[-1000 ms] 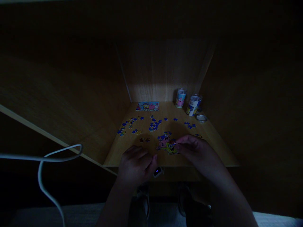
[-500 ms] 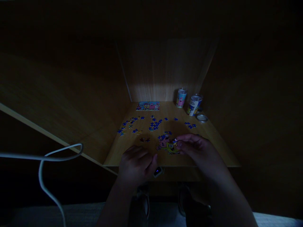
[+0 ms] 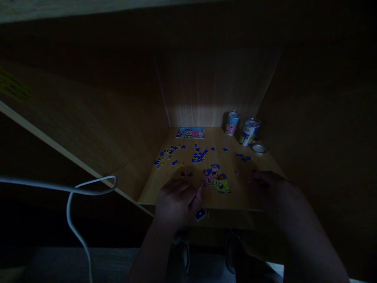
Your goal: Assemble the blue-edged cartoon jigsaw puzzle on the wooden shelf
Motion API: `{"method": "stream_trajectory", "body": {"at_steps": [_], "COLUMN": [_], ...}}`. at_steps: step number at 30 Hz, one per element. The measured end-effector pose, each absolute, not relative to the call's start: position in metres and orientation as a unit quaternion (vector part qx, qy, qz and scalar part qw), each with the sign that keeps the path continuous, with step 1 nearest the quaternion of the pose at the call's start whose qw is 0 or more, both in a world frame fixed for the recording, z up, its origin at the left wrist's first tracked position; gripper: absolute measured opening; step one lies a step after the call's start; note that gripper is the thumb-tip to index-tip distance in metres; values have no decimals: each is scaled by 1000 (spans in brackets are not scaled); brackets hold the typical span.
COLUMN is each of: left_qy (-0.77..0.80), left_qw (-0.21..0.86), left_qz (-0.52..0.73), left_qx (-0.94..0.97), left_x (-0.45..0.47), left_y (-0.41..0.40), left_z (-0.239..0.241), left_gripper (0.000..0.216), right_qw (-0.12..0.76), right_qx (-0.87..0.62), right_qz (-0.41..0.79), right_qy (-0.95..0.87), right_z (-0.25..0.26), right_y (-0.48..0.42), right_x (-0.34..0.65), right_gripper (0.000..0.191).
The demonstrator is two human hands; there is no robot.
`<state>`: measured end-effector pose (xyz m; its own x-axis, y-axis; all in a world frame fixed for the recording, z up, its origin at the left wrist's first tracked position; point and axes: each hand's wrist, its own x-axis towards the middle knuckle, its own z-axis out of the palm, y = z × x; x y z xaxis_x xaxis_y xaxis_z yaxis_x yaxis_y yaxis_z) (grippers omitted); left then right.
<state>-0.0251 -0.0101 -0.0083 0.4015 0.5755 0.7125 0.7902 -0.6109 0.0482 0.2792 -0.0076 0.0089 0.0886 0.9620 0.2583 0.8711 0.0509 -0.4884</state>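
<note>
A partly joined cartoon puzzle cluster (image 3: 216,181) lies near the front of the wooden desk (image 3: 232,198). Loose blue puzzle pieces (image 3: 198,155) are scattered behind it. My left hand (image 3: 176,200) rests curled at the desk's front edge, left of the cluster, with a small lit device (image 3: 201,214) beside its thumb. My right hand (image 3: 271,184) lies on the desk to the right of the cluster, fingers bent near a small piece; the dark hides whether it holds anything.
A printed picture card (image 3: 190,132) lies at the back. Two small tins (image 3: 232,123) (image 3: 249,131) and a round lid (image 3: 259,148) stand at the back right. Wooden walls close the desk in. A white cable (image 3: 73,192) loops at the left.
My right hand has left the joined cluster and moved right across the desk. The view has shifted slightly. My left hand has stayed put.
</note>
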Motion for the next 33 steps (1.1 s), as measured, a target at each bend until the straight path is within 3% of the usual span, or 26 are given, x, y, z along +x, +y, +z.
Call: {"method": "stream_trajectory", "body": {"at_steps": [8,14,23,29,33], "left_qy": [-573,-636,-644,-646,-646], "left_qw": [123,118,74,56,51], "left_qz": [-402,-318,-325,-332,-329], "left_qx": [-704,-693,-688,-685,-686], "left_x": [-36,-62,-81,-79,-77], "left_y": [-3,3,9,9,8], "left_z": [-7,-8,-12,-13,-13], "left_gripper": [28,20,18,17,18], "right_qw": [240,253,244,334,340], "right_qx": [-706,-698,-688,-662,-660], "right_qz": [67,29,3,-85,-84], "right_qy": [-663,-669,-684,-666,-665], "right_z": [-11,-23,-17,-11,-19], "right_y": [3,7,5,13,20], "right_x": [287,297,290,271,265], "right_gripper": [29,32,33,36,32]}}
